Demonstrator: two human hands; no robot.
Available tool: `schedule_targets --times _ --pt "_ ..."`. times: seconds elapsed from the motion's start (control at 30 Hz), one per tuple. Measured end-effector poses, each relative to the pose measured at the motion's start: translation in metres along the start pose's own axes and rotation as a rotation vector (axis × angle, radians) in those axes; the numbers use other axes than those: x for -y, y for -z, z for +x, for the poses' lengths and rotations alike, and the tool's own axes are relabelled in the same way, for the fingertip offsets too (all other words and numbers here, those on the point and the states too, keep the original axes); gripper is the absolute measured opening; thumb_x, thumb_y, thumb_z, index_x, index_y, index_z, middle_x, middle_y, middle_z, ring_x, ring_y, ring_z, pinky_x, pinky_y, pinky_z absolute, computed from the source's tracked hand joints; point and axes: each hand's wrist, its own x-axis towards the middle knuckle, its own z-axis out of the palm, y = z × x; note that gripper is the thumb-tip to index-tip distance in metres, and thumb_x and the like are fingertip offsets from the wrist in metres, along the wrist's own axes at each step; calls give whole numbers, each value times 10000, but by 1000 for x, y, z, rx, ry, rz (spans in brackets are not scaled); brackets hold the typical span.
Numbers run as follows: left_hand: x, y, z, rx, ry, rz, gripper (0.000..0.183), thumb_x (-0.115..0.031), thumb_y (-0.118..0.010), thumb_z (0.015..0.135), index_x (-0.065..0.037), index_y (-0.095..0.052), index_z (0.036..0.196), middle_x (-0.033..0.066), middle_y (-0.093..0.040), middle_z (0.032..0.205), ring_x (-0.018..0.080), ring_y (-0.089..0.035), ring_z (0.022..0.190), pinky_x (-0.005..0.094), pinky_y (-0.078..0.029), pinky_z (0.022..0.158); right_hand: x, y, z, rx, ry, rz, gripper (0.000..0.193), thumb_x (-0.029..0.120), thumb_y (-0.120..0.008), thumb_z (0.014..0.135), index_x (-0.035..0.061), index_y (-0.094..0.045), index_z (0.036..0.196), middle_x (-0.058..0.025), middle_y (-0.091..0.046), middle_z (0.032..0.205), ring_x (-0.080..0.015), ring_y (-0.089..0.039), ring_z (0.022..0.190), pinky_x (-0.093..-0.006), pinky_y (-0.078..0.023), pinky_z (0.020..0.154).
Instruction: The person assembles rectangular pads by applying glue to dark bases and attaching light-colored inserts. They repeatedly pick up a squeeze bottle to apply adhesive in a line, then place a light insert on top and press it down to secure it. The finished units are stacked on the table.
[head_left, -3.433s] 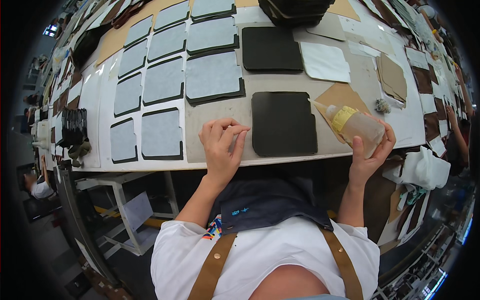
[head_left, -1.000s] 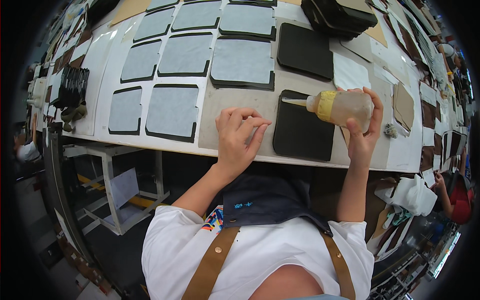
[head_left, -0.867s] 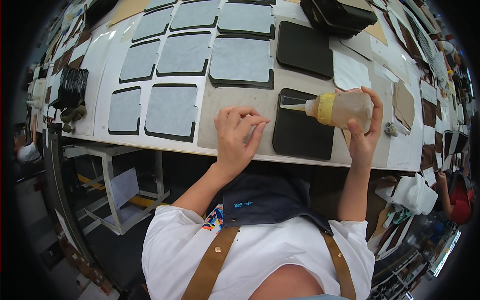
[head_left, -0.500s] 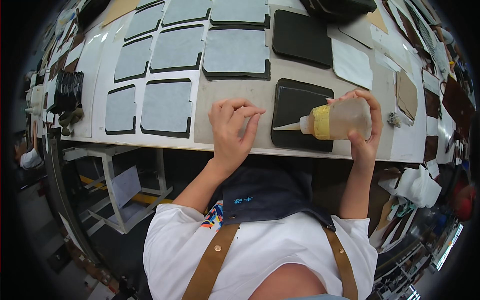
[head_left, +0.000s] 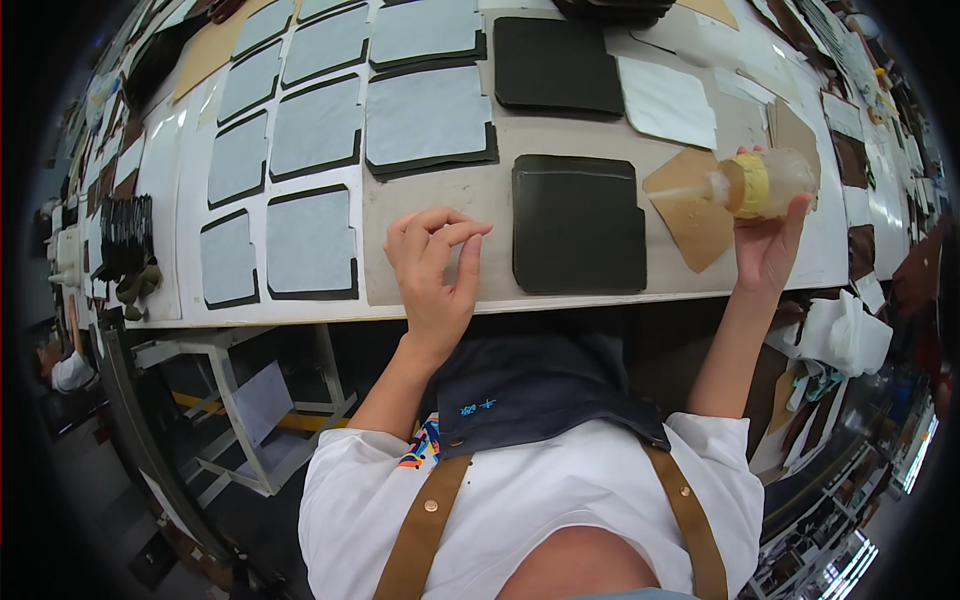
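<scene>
1 bottle (head_left: 785,183), amber contents (head_left: 732,188), in right grip (head_left: 767,245)

The white table (head_left: 185,285) has a grey mat (head_left: 440,193) on it, with black-edged pale blue panels (head_left: 315,128) in rows across both on the left, and two plain black panels (head_left: 580,230) (one behind the other), a white piece (head_left: 667,102) and a tan sheet (head_left: 695,228) lying farther right
</scene>
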Motion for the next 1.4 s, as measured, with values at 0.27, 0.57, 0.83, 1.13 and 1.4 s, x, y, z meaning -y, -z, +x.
schedule_targets --times 0.27,0.57,0.83,1.13,1.4 --pt "0 -2 0 11 -6 25 149 -30 -701 889 -126 -739 996 24 -643 1036 244 -518 1055 380 -363 959 -2 -6 10 158 239 -320 820 432 -799 888 43 -390 1483 -203 -577 1397 -347 -574 1316 -455 -478 1115" --pt "-2 -1 1 20 -11 41 139 -34 -699 894 -117 -736 1000 28 -643 1036 244 -517 1044 380 -367 956 -5 -11 13 217 261 -343 787 380 -825 878 51 -407 1458 -214 -588 1368 -317 -585 1297 -433 -478 1114" --pt "-4 -1 1 26 -2 44 137 -27 -697 895 -115 -732 994 30 -643 1041 242 -520 1048 378 -370 955 2 -10 5 224 290 -519 962 585 -823 800 32 -393 1459 -179 -586 1317 -390 -630 1231 -486 -510 1083" --pt "-6 0 2 41 -14 86 98 -32 -654 936 -76 -725 988 71 -639 1046 251 -532 1052 365 -401 959 4 -9 -11 293 365 -499 921 519 -849 800 38 -402 1445 -191 -608 1278 -387 -660 1172 -514 -531 1044" --pt "-5 0 2 43 -16 87 99 -35 -649 945 -75 -727 991 70 -639 1052 249 -532 1060 362 -402 968 9 -6 -15 264 392 -510 986 551 -872 753 38 -396 1448 -191 -609 1260 -400 -662 1149 -538 -534 1030"
